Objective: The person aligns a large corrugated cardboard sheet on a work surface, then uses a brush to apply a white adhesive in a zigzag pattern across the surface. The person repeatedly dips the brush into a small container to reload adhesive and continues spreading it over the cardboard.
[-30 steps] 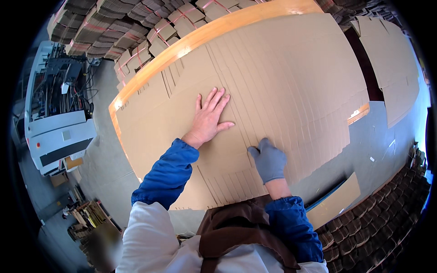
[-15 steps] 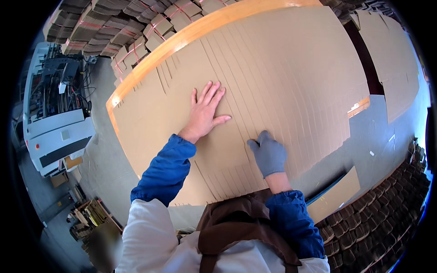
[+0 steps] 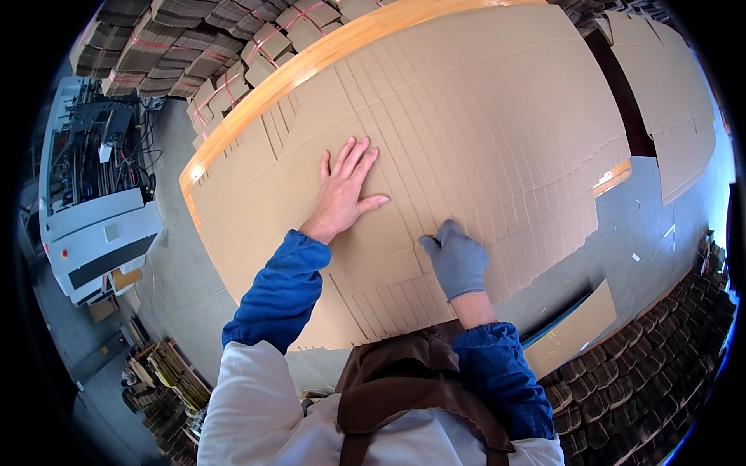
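Head: cardboard sheets (image 3: 497,132) on wood-edged table (image 3: 311,64), grey floor (image 3: 175,248) around.

The bare left hand (image 3: 339,190) lies flat, fingers spread, on overlapping corrugated cardboard sheets (image 3: 505,132), whose staggered edges fan out to its right. Nearer the body, the right hand (image 3: 457,262), in a grey glove, rests on the same sheets with its fingers curled under; whether it grips an edge is hidden. Beyond the left hand runs the orange wooden rim (image 3: 295,75) of the tabletop, with strapped cardboard bundles (image 3: 264,48) past it. Well to that hand's left stands a white machine (image 3: 93,221).
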A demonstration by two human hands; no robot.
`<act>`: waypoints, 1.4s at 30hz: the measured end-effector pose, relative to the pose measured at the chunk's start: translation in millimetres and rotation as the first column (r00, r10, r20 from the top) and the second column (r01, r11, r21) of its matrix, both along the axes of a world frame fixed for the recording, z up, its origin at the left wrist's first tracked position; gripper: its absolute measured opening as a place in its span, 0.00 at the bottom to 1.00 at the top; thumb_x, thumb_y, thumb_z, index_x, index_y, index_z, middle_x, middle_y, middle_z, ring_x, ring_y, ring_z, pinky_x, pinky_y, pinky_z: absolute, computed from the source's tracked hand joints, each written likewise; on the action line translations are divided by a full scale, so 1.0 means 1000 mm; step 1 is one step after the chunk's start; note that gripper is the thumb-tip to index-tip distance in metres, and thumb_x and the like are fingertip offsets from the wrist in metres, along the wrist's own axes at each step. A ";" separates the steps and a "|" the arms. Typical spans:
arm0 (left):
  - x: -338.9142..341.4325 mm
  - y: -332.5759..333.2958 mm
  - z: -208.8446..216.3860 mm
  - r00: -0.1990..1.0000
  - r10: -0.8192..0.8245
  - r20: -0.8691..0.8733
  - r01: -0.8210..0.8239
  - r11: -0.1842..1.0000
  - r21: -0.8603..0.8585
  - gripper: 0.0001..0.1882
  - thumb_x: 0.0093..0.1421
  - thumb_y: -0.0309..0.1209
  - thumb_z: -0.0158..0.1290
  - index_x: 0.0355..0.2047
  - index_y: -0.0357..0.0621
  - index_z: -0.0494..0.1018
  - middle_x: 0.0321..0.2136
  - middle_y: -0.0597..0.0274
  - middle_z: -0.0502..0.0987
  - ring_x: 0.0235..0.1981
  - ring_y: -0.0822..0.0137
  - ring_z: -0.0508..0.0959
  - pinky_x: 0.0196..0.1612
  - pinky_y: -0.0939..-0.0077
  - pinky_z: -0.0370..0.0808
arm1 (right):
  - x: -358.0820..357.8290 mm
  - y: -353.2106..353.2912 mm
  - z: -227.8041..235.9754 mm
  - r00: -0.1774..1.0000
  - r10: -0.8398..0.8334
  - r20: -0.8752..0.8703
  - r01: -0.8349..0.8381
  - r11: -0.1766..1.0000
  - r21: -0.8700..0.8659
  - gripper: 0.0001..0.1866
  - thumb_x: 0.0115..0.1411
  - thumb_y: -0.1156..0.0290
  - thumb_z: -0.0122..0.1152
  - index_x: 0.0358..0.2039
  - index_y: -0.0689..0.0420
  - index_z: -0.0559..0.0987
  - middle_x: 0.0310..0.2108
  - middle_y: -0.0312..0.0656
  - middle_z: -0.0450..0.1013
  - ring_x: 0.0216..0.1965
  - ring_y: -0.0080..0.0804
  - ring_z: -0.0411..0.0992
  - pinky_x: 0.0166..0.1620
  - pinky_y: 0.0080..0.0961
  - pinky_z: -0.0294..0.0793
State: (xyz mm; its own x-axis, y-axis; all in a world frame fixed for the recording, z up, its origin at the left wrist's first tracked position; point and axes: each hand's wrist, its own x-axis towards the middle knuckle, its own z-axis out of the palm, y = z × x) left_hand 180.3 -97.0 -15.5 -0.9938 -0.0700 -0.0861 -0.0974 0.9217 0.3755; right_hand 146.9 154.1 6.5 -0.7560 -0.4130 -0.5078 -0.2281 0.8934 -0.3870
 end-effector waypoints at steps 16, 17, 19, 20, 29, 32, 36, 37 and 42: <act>-0.001 0.027 0.031 0.989 0.148 0.009 -0.145 0.976 -0.164 0.46 0.49 0.45 0.67 0.65 0.44 0.60 0.65 0.54 0.60 0.65 0.50 0.59 0.65 0.41 0.53 | 0.004 0.002 -0.001 0.997 -0.041 -0.063 0.042 0.999 0.024 0.22 0.60 0.46 0.58 0.37 0.54 0.74 0.28 0.49 0.79 0.30 0.53 0.79 0.36 0.50 0.76; -0.001 0.032 0.034 0.981 0.186 0.052 -0.175 0.970 -0.169 0.45 0.49 0.44 0.67 0.64 0.43 0.60 0.65 0.53 0.60 0.65 0.51 0.59 0.64 0.42 0.54 | 0.004 0.000 -0.001 0.998 -0.036 -0.051 0.036 0.999 0.005 0.23 0.60 0.45 0.58 0.36 0.54 0.74 0.29 0.50 0.79 0.31 0.53 0.79 0.34 0.49 0.76; -0.003 0.030 0.031 0.968 0.217 0.122 -0.197 0.967 -0.159 0.46 0.48 0.42 0.68 0.65 0.44 0.60 0.66 0.55 0.59 0.65 0.52 0.59 0.63 0.44 0.57 | 0.001 -0.003 -0.002 0.999 -0.043 0.013 0.044 0.999 -0.031 0.21 0.60 0.46 0.58 0.36 0.54 0.75 0.30 0.52 0.79 0.32 0.54 0.78 0.37 0.50 0.76; -0.003 0.025 0.028 0.964 0.222 0.146 -0.201 0.968 -0.147 0.48 0.47 0.42 0.69 0.65 0.45 0.59 0.66 0.57 0.57 0.65 0.53 0.59 0.63 0.43 0.58 | 0.001 -0.004 -0.003 0.999 -0.029 0.022 0.031 0.997 -0.066 0.21 0.60 0.47 0.58 0.36 0.54 0.75 0.31 0.51 0.79 0.33 0.53 0.78 0.38 0.50 0.75; -0.026 0.039 0.044 0.903 0.209 0.374 -0.137 0.968 -0.211 0.60 0.41 0.43 0.73 0.69 0.37 0.50 0.69 0.48 0.52 0.67 0.49 0.56 0.65 0.53 0.60 | -0.125 0.155 -0.024 0.924 -0.180 -0.338 0.018 0.902 -0.432 0.14 0.61 0.57 0.58 0.43 0.51 0.78 0.41 0.43 0.78 0.41 0.49 0.77 0.45 0.45 0.74; -0.022 0.029 0.044 0.868 0.225 0.444 -0.125 0.962 -0.242 0.63 0.40 0.42 0.73 0.70 0.34 0.47 0.70 0.44 0.50 0.68 0.48 0.55 0.66 0.58 0.61 | -0.207 0.230 -0.023 0.746 -0.451 -0.491 0.262 0.875 -0.407 0.14 0.60 0.63 0.60 0.46 0.50 0.78 0.43 0.45 0.77 0.44 0.48 0.75 0.47 0.43 0.74; -0.037 0.042 0.061 0.754 0.291 0.589 -0.129 0.945 -0.301 0.63 0.44 0.41 0.71 0.71 0.35 0.43 0.72 0.45 0.44 0.71 0.50 0.52 0.68 0.54 0.57 | -0.294 0.313 -0.047 0.656 -0.515 -0.552 0.334 0.854 -0.399 0.18 0.61 0.62 0.60 0.51 0.51 0.77 0.47 0.50 0.75 0.48 0.51 0.73 0.50 0.43 0.72; -0.040 0.042 0.060 0.736 0.299 0.607 -0.124 0.941 -0.313 0.62 0.45 0.40 0.71 0.71 0.35 0.42 0.72 0.46 0.43 0.71 0.51 0.52 0.68 0.53 0.56 | -0.309 0.325 -0.050 0.664 -0.523 -0.534 0.338 0.847 -0.410 0.19 0.61 0.62 0.60 0.52 0.52 0.76 0.48 0.51 0.75 0.48 0.52 0.73 0.51 0.43 0.72; -0.053 0.046 0.060 0.627 0.367 0.687 -0.107 0.914 -0.391 0.58 0.52 0.43 0.66 0.72 0.41 0.39 0.73 0.54 0.40 0.72 0.55 0.51 0.67 0.46 0.56 | -0.365 0.342 -0.068 0.782 -0.618 -0.078 0.524 0.721 -0.453 0.24 0.62 0.59 0.59 0.57 0.54 0.73 0.51 0.52 0.75 0.50 0.54 0.74 0.52 0.42 0.73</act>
